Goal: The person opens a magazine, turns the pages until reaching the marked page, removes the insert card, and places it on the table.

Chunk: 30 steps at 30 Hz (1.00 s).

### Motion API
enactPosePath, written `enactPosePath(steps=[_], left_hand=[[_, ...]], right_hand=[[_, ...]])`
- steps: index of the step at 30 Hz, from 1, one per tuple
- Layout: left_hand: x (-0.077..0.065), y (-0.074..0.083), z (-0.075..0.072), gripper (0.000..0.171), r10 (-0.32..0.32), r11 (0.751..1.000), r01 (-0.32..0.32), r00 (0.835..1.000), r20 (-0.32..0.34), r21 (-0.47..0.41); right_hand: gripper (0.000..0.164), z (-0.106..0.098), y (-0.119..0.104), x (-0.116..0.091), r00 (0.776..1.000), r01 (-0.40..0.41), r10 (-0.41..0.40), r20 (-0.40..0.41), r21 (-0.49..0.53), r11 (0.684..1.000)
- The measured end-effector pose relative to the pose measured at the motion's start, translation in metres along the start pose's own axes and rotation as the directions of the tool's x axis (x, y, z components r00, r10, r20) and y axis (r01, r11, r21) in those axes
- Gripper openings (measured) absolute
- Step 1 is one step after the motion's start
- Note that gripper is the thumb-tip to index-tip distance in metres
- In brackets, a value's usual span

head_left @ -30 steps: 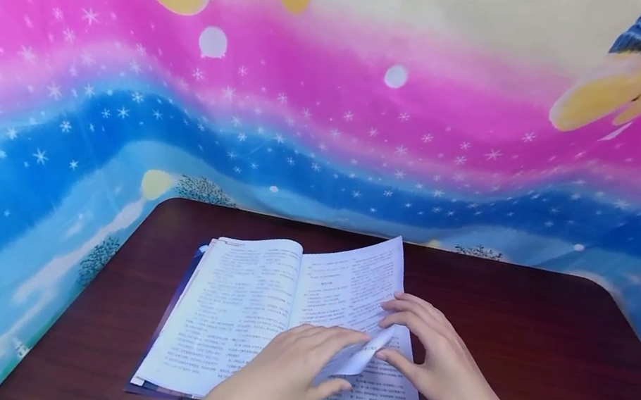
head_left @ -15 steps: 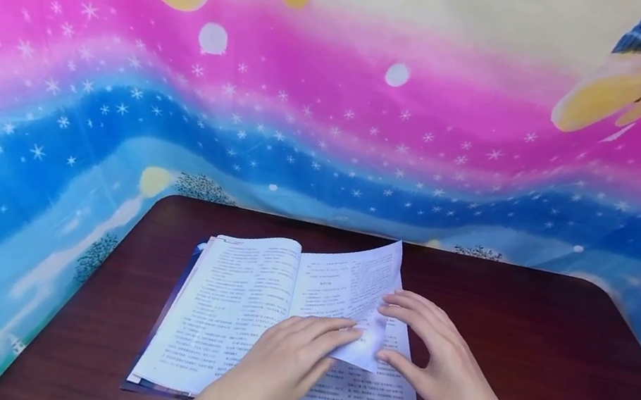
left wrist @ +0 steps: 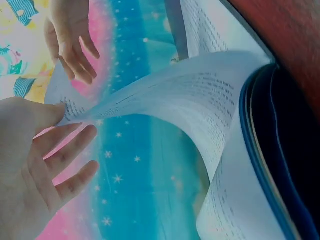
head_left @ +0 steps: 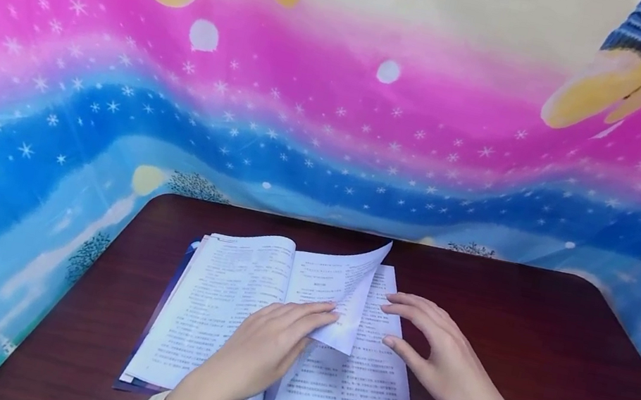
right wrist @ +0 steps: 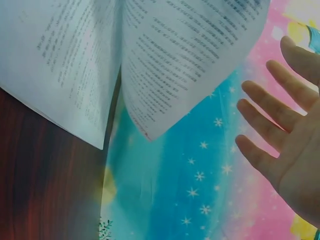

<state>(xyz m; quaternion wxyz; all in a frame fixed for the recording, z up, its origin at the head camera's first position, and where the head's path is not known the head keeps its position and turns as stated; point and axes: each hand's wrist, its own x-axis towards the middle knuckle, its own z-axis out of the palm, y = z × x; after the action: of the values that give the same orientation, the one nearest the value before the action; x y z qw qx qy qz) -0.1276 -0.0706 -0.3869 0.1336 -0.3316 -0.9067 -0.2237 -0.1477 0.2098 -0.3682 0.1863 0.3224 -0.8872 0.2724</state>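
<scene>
The book pages look like smooth matt paper, the table glossy wood, the backdrop cloth.

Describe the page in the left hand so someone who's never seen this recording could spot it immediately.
On the dark reddish-brown table lies an open book. Over its right half, the left hand pinches a printed page. Unlike the sheet lying beneath it, this one is lifted and curled, its far corner standing up.

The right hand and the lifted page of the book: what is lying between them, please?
In the head view, a strip of the printed page underneath shows between the right hand and the lifted page; no other thing shows there.
</scene>
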Motion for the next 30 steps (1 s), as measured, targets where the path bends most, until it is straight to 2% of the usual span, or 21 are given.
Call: enactPosePath(steps=[3,11,16,24,30], left_hand=[[-0.001,-0.003,-0.004,0.05,-0.009,1.0,0.009,1.0,-0.016,-0.008],[-0.011,-0.018,-0.014,0.053,-0.066,0.997,0.064,0.996,-0.054,-0.044],[-0.024,-0.025,-0.019,0.057,-0.111,0.994,0.109,0.991,-0.081,-0.026],[-0.039,-0.037,-0.025,0.066,-0.087,0.996,0.089,0.982,-0.171,0.008],[-0.053,-0.046,-0.029,0.07,-0.129,0.991,0.133,0.978,-0.165,0.015]], right_hand=[[0.045,-0.003,-0.002,0.001,1.0,-0.017,0.016,0.008,0.015,1.0],[0.044,-0.005,-0.01,0.004,1.0,-0.018,0.016,0.021,0.142,0.99],[0.045,-0.002,-0.006,0.002,0.999,-0.005,0.001,0.034,0.121,0.993],[0.046,0.004,0.012,-0.008,0.999,0.015,-0.019,0.041,0.082,0.997],[0.047,0.004,0.019,-0.02,0.998,0.014,-0.017,0.065,0.048,0.999]])
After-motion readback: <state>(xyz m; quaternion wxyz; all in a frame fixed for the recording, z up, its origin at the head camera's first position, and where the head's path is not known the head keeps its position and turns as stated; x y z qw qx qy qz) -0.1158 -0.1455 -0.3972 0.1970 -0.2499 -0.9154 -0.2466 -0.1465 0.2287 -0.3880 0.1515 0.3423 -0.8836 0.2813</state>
